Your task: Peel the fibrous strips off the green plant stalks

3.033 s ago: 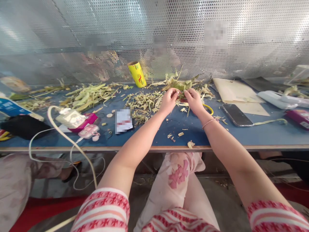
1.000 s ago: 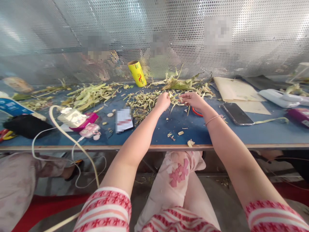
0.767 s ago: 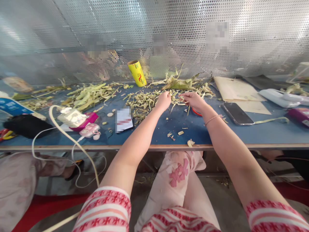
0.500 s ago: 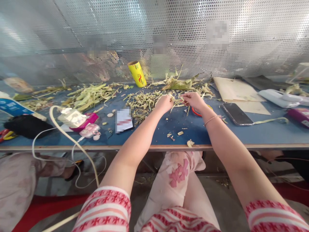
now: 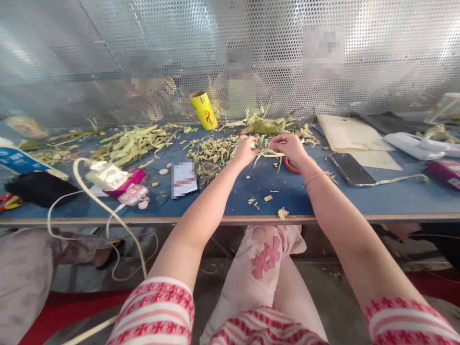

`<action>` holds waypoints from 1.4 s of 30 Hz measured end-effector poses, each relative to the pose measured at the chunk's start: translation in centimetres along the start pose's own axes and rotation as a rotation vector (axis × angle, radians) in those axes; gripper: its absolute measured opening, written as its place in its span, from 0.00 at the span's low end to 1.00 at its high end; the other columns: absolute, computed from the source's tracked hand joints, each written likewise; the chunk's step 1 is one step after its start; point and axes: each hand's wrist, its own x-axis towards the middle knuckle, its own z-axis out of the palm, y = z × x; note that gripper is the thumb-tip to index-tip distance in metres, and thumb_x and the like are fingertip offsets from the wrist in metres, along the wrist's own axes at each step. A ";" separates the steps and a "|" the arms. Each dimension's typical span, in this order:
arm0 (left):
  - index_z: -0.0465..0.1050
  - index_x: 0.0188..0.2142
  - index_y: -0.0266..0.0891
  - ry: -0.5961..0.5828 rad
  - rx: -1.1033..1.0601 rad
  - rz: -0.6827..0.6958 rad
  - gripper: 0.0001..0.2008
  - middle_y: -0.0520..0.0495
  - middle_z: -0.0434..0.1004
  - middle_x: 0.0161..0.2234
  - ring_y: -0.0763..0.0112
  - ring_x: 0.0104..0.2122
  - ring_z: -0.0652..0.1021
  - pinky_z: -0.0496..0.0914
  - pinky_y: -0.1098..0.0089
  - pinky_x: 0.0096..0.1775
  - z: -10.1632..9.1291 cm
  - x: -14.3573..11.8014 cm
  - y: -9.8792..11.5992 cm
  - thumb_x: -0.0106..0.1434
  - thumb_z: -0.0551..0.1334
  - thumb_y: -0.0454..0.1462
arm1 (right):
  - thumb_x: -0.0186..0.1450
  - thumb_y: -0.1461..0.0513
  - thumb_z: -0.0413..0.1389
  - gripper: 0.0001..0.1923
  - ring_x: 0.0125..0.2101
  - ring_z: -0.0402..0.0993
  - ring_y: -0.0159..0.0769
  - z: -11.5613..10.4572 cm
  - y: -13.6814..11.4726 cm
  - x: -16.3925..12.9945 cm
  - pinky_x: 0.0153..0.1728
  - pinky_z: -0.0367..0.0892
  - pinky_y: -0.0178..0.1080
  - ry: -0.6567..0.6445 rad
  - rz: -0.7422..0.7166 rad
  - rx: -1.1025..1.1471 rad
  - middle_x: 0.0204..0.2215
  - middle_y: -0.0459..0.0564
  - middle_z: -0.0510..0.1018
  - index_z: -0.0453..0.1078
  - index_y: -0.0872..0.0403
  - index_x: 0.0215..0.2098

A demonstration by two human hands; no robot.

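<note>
Both arms reach forward over the blue table. My left hand [image 5: 246, 150] is closed, with a small pale bit of dried plant showing at its fingertips. To the right, my right hand [image 5: 288, 146] has its thumb and fingers pinched together close to the left fingertips; what they hold, if anything, is too small to name. A heap of short, curled dried plant pieces [image 5: 212, 151] lies beside and left of my left hand. Behind both hands sits a bunch of dried leaves and stalks [image 5: 271, 124]. Under my right wrist is a red ring [image 5: 291, 166], partly covered.
A yellow tube [image 5: 204, 111] stands tilted near the perforated metal screen [image 5: 280, 57]. Left are long dried strips [image 5: 134, 143], a power strip [image 5: 111, 177] with cables and a black pouch [image 5: 39, 188]. A phone [image 5: 352, 169] and cardboard [image 5: 354, 134] lie on the right.
My left hand has turned slightly and its fingers have lifted, showing the pale bit more. My right fingers have shifted a little; the things on the table stay put.
</note>
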 end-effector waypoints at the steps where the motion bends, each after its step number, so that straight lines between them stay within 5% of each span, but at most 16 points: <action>1: 0.72 0.44 0.34 -0.016 0.013 0.008 0.16 0.39 0.71 0.47 0.69 0.40 0.76 0.71 0.68 0.46 0.0 -0.1 0.0 0.55 0.65 0.28 | 0.53 0.66 0.64 0.04 0.23 0.72 0.27 0.0 0.2 0.1 0.34 0.73 0.36 0.005 -0.017 -0.019 0.21 0.44 0.77 0.76 0.57 0.29; 6: 0.73 0.38 0.35 -0.023 0.083 0.115 0.08 0.41 0.78 0.38 0.63 0.41 0.77 0.70 0.62 0.48 -0.6 -0.6 0.9 0.57 0.64 0.32 | 0.56 0.66 0.62 0.02 0.25 0.75 0.30 0.1 -0.1 0.1 0.37 0.74 0.38 -0.003 -0.024 -0.045 0.22 0.46 0.78 0.75 0.57 0.29; 19: 0.74 0.38 0.33 -0.143 -0.627 0.041 0.08 0.45 0.80 0.33 0.74 0.31 0.79 0.74 0.71 0.39 -0.1 -0.6 1.9 0.61 0.63 0.37 | 0.61 0.60 0.60 0.09 0.20 0.74 0.29 0.3 -0.3 -0.4 0.27 0.71 0.32 -0.106 -0.110 -0.138 0.17 0.44 0.75 0.74 0.55 0.25; 30: 0.74 0.32 0.34 -0.068 -0.619 0.012 0.02 0.49 0.78 0.29 0.77 0.30 0.77 0.74 0.72 0.38 -0.4 -0.5 2.0 0.60 0.62 0.29 | 0.60 0.60 0.63 0.13 0.19 0.72 0.26 1.2 -2.0 -1.2 0.26 0.71 0.29 -0.069 0.148 0.168 0.16 0.44 0.75 0.71 0.56 0.21; 36: 0.73 0.33 0.34 -0.068 -0.594 0.022 0.01 0.50 0.77 0.29 0.77 0.30 0.76 0.74 0.72 0.38 -0.2 -0.6 2.1 0.60 0.62 0.30 | 0.58 0.63 0.65 0.10 0.20 0.71 0.24 1.2 -2.0 -1.4 0.26 0.70 0.28 -0.046 0.185 0.197 0.17 0.45 0.76 0.71 0.57 0.21; 42: 0.71 0.34 0.34 -0.139 -0.747 -0.149 0.03 0.48 0.77 0.32 0.75 0.31 0.78 0.75 0.71 0.37 -0.3 -1.0 2.6 0.63 0.60 0.33 | 0.55 0.64 0.66 0.08 0.19 0.71 0.25 1.2 -1.6 -1.3 0.27 0.71 0.29 -0.053 0.130 0.144 0.16 0.43 0.74 0.72 0.56 0.22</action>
